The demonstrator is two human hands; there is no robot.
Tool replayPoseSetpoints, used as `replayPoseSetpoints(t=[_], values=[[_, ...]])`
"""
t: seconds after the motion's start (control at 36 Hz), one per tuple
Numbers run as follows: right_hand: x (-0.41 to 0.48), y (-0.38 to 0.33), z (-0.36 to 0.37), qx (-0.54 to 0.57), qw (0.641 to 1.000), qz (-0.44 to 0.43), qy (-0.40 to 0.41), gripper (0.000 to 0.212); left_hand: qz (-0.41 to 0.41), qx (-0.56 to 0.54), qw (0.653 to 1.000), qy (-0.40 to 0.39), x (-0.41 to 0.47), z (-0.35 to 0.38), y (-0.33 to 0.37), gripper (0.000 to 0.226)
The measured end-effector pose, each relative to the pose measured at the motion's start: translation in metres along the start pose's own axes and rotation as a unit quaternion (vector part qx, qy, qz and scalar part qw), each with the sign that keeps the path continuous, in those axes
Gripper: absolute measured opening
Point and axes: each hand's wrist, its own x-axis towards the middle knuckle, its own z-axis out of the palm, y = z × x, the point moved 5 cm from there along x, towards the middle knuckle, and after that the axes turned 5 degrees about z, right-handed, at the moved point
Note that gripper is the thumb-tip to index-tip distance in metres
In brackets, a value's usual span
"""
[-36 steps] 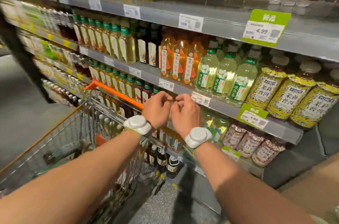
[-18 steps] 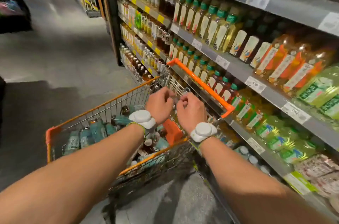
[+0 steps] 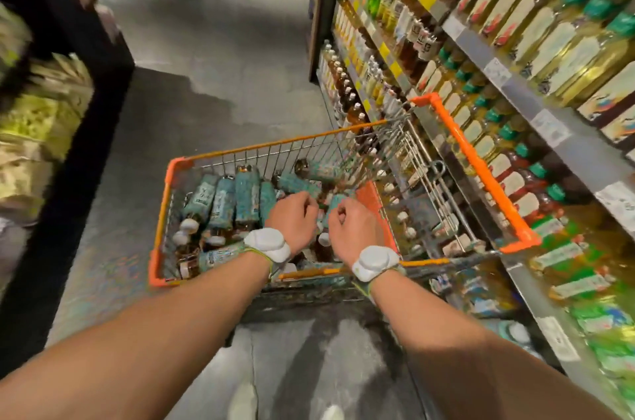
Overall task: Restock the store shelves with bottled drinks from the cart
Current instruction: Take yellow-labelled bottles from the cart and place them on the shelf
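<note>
My left grip (image 3: 292,222) and right grip (image 3: 354,230) hover curled and empty over the cart (image 3: 162,213). Its teal-labelled bottles (image 3: 222,202) look full, heavy and probably slick, so I'd clasp one mid-body.

This is a shop, an aisle for drinks in a supermarket. On the right, long metal shelves (image 3: 515,89) carry tight rows of bottled drinks (image 3: 549,41), and white price tags (image 3: 496,70) sit on the shelf edges. A wire cart (image 3: 161,213) with an orange rim stands on the grey floor (image 3: 206,41), with bottles (image 3: 220,203) lying inside. A dark display stand (image 3: 106,82) with blurred goods is on the left.
</note>
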Motion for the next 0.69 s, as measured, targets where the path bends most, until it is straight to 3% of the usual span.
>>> replayPoseSetpoints(t=[0.39,0.53,0.69], values=[[0.000,0.036,0.128,-0.048,0.969,-0.055,-0.236,0.035,-0.129,0.161,0.975,-0.075,-0.036,0.070,-0.111,0.033],[0.002,0.052,0.160,-0.110,0.959,-0.053,-0.257,0.051,-0.141,0.157,0.970,-0.117,-0.038,0.086,-0.134,0.044],[0.009,0.065,0.183,-0.144,0.955,-0.016,-0.260,0.051,-0.243,0.145,0.953,-0.111,-0.032,0.092,-0.150,0.056]])
